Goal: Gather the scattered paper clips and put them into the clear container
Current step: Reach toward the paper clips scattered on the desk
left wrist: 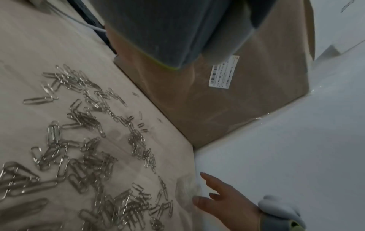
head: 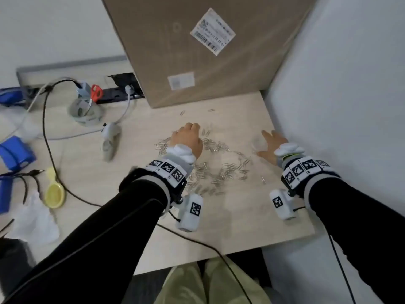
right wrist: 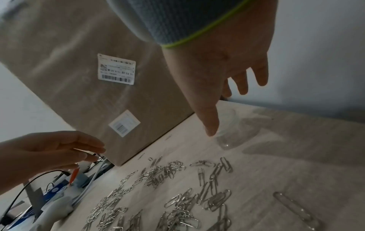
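Note:
Several silver paper clips (head: 221,172) (left wrist: 88,156) (right wrist: 177,195) lie scattered across the light wooden table (head: 230,227). The small clear container (head: 258,143) (left wrist: 185,192) (right wrist: 239,134) stands on the table at the right end of the scatter, by the white wall. My right hand (head: 270,142) (left wrist: 221,200) (right wrist: 227,70) hovers at it with fingers spread, the thumb beside its rim. My left hand (head: 186,137) (right wrist: 59,148) is raised over the far left part of the clips, fingers loosely extended, holding nothing that I can see.
A big cardboard box (head: 208,51) blocks the far side. A white wall (head: 339,128) bounds the right. To the left lie a grey controller (head: 109,141), a cup with scissors (head: 86,108), a black cable (head: 47,137), a yellow item (head: 53,194) and blue items (head: 15,152).

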A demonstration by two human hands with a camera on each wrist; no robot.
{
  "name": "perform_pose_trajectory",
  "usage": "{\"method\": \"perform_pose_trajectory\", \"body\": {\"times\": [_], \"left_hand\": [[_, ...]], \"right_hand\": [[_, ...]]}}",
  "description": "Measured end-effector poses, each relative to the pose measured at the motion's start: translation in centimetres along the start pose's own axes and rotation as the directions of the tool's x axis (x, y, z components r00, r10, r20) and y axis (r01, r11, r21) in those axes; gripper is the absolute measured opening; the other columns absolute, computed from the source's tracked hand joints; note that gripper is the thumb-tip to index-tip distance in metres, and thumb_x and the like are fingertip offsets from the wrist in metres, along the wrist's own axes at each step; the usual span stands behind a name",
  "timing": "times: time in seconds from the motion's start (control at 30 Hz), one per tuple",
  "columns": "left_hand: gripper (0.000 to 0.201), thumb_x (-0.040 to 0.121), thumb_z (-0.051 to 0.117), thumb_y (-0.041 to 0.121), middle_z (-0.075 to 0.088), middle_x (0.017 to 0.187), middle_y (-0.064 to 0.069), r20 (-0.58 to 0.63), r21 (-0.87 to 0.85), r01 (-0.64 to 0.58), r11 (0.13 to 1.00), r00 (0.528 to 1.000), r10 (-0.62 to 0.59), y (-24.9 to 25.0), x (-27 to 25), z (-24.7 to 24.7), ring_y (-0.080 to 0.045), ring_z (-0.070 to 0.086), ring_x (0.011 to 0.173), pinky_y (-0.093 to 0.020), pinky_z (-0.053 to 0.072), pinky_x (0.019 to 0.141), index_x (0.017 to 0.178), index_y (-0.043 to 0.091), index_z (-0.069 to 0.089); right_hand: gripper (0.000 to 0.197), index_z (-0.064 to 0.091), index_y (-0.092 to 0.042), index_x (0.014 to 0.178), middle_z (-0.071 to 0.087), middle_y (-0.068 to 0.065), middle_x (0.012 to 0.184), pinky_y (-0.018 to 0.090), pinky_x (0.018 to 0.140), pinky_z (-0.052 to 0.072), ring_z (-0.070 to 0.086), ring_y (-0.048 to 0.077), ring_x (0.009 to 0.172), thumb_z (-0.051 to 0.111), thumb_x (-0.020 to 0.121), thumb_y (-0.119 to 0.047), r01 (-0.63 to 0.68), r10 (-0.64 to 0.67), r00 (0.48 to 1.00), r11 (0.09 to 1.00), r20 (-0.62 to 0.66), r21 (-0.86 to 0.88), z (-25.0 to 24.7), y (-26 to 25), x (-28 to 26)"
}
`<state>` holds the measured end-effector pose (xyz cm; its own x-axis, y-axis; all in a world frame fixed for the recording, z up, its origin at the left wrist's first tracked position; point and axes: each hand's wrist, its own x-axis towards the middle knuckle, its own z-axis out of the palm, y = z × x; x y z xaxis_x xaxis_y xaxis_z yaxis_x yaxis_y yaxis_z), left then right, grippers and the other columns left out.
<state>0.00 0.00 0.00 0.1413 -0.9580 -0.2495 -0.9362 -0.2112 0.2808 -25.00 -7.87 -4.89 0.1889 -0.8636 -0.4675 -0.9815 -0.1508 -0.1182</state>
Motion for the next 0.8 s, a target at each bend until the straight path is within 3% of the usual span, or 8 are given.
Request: {"method": "perform_pose_trajectory", "body": {"times": [0.13, 0.3, 0.47, 0.6, 0.7, 0.8], "left_hand": [[0.041, 0.093, 0.037, 0.012, 0.047, 0.136, -0.010, 0.050, -0.011, -0.002, 1.000, 0.999, 0.002, 0.2, 0.4, 1.8, -0.033, 0.051, 0.116, -0.042, 0.039, 0.096, 0.134, 0.011, 0.040], [0.041, 0.093, 0.041, 0.014, 0.049, 0.134, -0.010, 0.026, -0.056, -0.029, 0.998, 0.999, 0.030, 0.3, 1.9, 3.3, -0.032, 0.053, 0.114, -0.042, 0.040, 0.098, 0.134, 0.011, 0.040], [0.053, 0.090, 0.050, 0.035, 0.043, 0.142, -0.001, 0.028, -0.130, -0.140, 0.982, 0.989, 0.145, 1.2, 3.2, 5.9, -0.023, 0.045, 0.127, -0.040, 0.026, 0.106, 0.139, 0.019, 0.035], [0.075, 0.077, 0.060, 0.059, 0.042, 0.144, 0.004, -0.021, -0.223, -0.223, 0.949, 0.974, 0.224, 2.6, 3.7, 7.3, -0.018, 0.042, 0.130, -0.042, 0.026, 0.107, 0.139, 0.024, 0.035], [0.080, 0.070, 0.066, 0.063, 0.049, 0.137, 0.007, -0.073, -0.305, -0.252, 0.919, 0.968, 0.241, 3.4, 3.7, 7.4, -0.015, 0.046, 0.125, -0.037, 0.025, 0.103, 0.135, 0.025, 0.038], [0.068, 0.068, 0.069, 0.061, 0.061, 0.118, 0.008, -0.198, -0.329, -0.307, 0.893, 0.947, 0.253, 3.0, 3.2, 7.9, -0.015, 0.055, 0.113, -0.034, 0.030, 0.096, 0.121, 0.024, 0.050]], "right_hand": [[0.076, 0.013, -0.018, 0.146, 0.028, 0.014, 0.148, 0.039, 0.098, 0.037, 0.040, 0.035, 0.128, 0.055, 0.087, -0.041, 0.013, -0.013, 0.999, 1.000, 0.039, 0.009, 0.5, -0.8, 0.6], [0.058, 0.033, -0.016, 0.133, 0.044, 0.016, 0.131, 0.037, 0.083, 0.041, 0.051, 0.036, 0.110, 0.057, 0.085, -0.038, 0.023, -0.022, 1.000, 0.999, -0.015, 0.036, 0.7, -1.3, 1.0], [0.065, 0.044, -0.024, 0.124, 0.056, 0.006, 0.121, 0.035, 0.082, 0.046, 0.057, 0.030, 0.103, 0.056, 0.074, -0.064, 0.042, -0.025, 0.995, 0.985, -0.099, 0.169, -0.4, -2.8, 0.8], [0.070, 0.054, -0.027, 0.102, 0.065, -0.001, 0.095, 0.038, 0.079, 0.049, 0.060, 0.023, 0.085, 0.044, 0.061, -0.083, 0.069, -0.018, 0.979, 0.967, -0.203, 0.247, -1.1, -4.8, 0.3], [0.066, 0.058, -0.022, 0.088, 0.064, -0.001, 0.084, 0.037, 0.074, 0.049, 0.060, 0.022, 0.078, 0.041, 0.065, -0.081, 0.092, -0.032, 0.968, 0.968, -0.250, 0.234, -1.2, -5.9, -0.2], [0.069, 0.063, -0.013, 0.080, 0.069, 0.007, 0.081, 0.041, 0.073, 0.051, 0.062, 0.028, 0.074, 0.043, 0.068, -0.079, 0.142, -0.065, 0.956, 0.955, -0.285, 0.259, -0.2, -6.3, -0.5]]}}
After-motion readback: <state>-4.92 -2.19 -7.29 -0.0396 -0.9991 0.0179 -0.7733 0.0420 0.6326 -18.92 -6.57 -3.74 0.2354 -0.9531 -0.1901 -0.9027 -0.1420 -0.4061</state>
